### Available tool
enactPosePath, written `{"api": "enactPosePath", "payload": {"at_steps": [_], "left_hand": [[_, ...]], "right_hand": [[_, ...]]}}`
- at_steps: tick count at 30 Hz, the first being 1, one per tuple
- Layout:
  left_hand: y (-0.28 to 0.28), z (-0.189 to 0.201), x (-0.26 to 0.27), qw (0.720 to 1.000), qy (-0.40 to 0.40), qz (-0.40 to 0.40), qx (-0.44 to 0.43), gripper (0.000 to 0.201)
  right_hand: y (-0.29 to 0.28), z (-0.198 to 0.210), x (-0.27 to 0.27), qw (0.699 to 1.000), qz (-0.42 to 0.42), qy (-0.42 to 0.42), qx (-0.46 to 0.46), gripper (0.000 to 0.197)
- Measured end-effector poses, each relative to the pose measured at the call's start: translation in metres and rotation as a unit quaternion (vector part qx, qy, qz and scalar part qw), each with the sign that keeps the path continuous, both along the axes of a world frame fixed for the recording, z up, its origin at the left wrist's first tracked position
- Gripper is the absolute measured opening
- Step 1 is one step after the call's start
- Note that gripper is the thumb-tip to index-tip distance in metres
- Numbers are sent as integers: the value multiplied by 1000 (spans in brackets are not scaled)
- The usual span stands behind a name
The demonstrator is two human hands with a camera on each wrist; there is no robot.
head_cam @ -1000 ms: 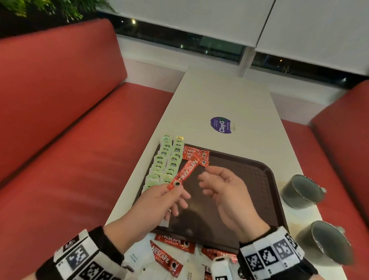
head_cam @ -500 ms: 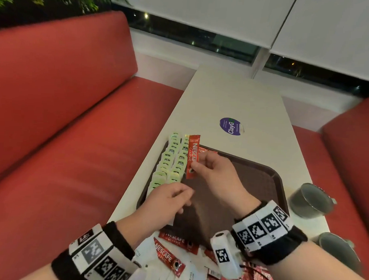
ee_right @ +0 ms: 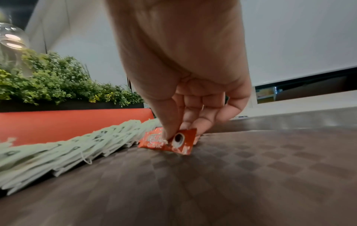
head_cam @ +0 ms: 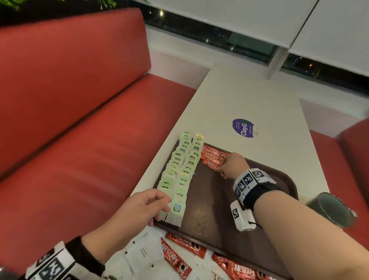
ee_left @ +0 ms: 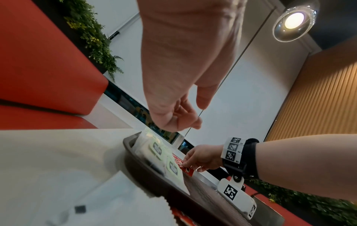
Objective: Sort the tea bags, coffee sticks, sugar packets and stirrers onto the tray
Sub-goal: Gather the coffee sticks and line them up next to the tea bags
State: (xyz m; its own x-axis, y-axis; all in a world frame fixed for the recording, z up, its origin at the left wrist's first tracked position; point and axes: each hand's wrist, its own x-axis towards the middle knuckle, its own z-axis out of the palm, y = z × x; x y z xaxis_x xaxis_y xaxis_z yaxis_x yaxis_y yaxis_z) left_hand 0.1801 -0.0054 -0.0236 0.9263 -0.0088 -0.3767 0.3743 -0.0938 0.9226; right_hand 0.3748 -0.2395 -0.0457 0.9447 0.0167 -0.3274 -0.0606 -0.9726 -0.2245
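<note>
Coffee stick [ee_right: 170,141]: red, lying at the far left part of the brown tray [head_cam: 229,206], against the other red sticks already set there [head_cam: 213,154] and just right of the tea bags; its near end is directly under the right hand. Right hand [head_cam: 233,165]: fingers curled downward, thumb and fingertips pinching the near end of the stick, which rests on the tray floor; the end shows a printed coffee cup seen from above and white lettering, partly legible as "NESCAFE". Tea bags [head_cam: 181,171]: two overlapping rows of white envelopes with green labels, along the tray's left edge; label text too small to read. Left hand [head_cam: 142,208]: at the near left corner of the tray, fingers loosely bent, holding nothing, fingertips at the nearest tea bags; whether they touch cannot be told. Loose coffee sticks [head_cam: 176,260]: on the white table [head_cam: 254,96] in front of the tray, printed "NESCAFE CLASSIC". Sugar packets [head_cam: 142,253]: white, beside them, printed "WHITE SUGAR". Sticker [head_cam: 243,128]: purple, round, on the table beyond the tray, reading "ClayG". Cup [head_cam: 331,209]: dark, right of the tray.
</note>
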Motion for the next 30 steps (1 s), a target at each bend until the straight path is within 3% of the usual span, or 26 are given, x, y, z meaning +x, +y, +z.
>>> {"api": "enactPosePath", "payload": {"at_steps": [6, 14, 19, 23, 25, 30], "left_hand": [[7, -8, -3, 1000, -1, 23, -18, 15], [8, -4, -10, 1000, 6, 21, 6, 15], [14, 3, -12, 998, -29, 16, 46, 14], [15, 9, -18, 997, -49, 4, 60, 13], [14, 11, -25, 996, -58, -5, 64, 13], [14, 15, -45, 993, -73, -20, 95, 12]], "right_hand": [[7, -6, 8, 997, -19, -49, -50, 12], [17, -1, 8, 990, 28, -86, -112, 10], [22, 24, -17, 991, 9, -135, -4, 15], [30, 59, -83, 971, 76, -168, 149, 8], [35, 70, -136, 967, 125, -127, 183, 4], [49, 43, -225, 970, 237, 30, 38, 19]]}}
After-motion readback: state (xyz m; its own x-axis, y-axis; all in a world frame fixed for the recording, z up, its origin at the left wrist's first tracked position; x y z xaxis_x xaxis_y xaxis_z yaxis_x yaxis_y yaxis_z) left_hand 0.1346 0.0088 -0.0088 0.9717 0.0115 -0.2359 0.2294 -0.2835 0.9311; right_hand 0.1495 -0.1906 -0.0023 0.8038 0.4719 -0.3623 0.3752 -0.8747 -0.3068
